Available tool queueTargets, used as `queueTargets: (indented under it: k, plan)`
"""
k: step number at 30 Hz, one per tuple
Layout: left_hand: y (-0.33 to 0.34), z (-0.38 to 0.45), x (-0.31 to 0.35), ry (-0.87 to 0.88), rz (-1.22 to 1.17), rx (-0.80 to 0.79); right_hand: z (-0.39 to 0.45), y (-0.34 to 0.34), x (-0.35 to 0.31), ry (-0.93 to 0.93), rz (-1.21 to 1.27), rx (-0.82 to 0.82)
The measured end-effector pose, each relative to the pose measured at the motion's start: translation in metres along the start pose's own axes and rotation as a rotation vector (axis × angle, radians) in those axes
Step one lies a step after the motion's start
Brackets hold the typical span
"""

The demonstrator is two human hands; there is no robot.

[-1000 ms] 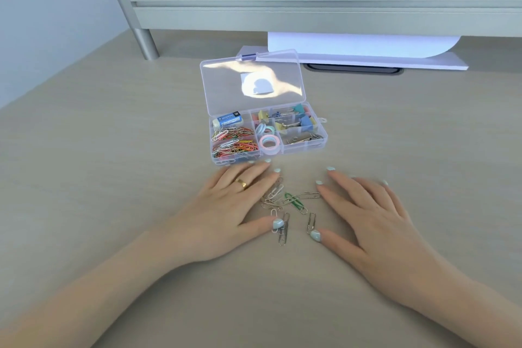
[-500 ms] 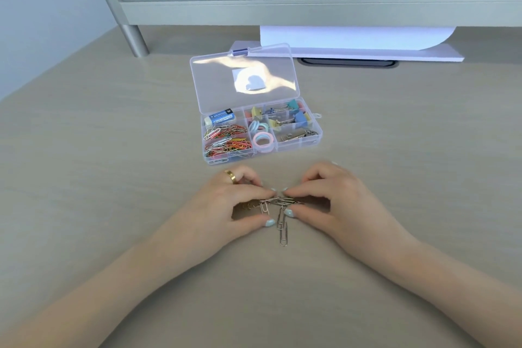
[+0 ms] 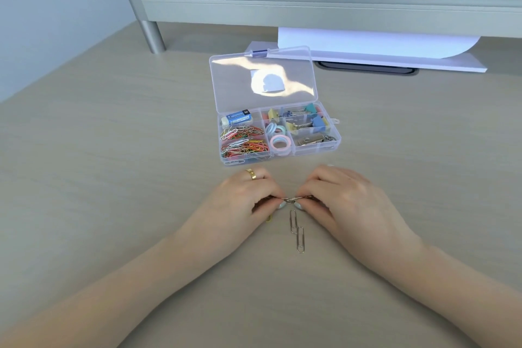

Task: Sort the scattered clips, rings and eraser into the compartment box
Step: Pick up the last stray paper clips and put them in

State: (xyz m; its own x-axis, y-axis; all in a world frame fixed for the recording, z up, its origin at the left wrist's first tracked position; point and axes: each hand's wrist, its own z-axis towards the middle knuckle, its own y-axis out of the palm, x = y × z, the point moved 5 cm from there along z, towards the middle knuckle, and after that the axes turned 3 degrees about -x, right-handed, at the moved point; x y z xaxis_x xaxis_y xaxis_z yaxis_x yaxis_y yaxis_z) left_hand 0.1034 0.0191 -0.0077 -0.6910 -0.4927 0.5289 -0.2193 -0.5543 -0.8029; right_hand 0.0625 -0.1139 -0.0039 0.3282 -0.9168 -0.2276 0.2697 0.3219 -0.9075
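Nearest you: two silver paper clips (image 3: pixel 297 230) lie loose on the table (image 3: pixel 113 206), end to end, just in front of your hands and not in either grip.

Your left hand (image 3: pixel 243 203) and right hand (image 3: pixel 339 200) are together, fingertips almost meeting, both curled and pinching one small bunch of paper clips (image 3: pixel 292 200) low against the table. A yellow clip (image 3: pixel 268 217) pokes out from under the left thumb side; can't tell if it's actually held.

Risks as I read it:
- The bunch is shared between two pinches. Lift with one hand and part of it likely drops or scatters.
- Clips tangle. The loose pair may be hooked together; grab one and the other could drag or swing off.
- The yellow one is easy to leave behind under your palm.

Beyond your hands: the compartment box (image 3: pixel 337 147) sits open, lid (image 3: pixel 262 79) tilted back. Coloured clips already fill the two near-left compartments, the eraser (image 3: pixel 236 118) is far-left, rings (image 3: pixel 278 137) in the middle, binder clips (image 3: pixel 306 121) far-right, metal clips near-right. The left compartments look heaped, so dropping from height could bounce clips into the ring cell. The box is light plastic; a knuckle on the near wall would shove it.
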Motion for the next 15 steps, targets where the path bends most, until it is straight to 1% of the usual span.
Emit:
queueTargets:
  k: [3, 7, 11, 13, 15]
  plan:
    - [-0.001, -0.001, 0.0, 0.009, -0.002, 0.009, -0.002, 0.001, 0.0, -0.017, -0.048, 0.024]
    - [-0.006, -0.002, -0.004, -0.009, -0.011, 0.042, -0.001, 0.001, 0.001, 0.003, -0.033, -0.028]
    - [-0.018, -0.001, -0.007, -0.03, -0.044, 0.085, 0.0, 0.001, 0.006, 0.04, 0.11, -0.062]
    - [-0.029, 0.004, -0.006, -0.018, -0.032, 0.153, 0.003, -0.001, 0.01, 0.082, 0.197, -0.055]
    - [-0.04, 0.01, -0.008, -0.017, -0.016, 0.231, 0.01, -0.006, 0.013, 0.122, 0.286, -0.008]
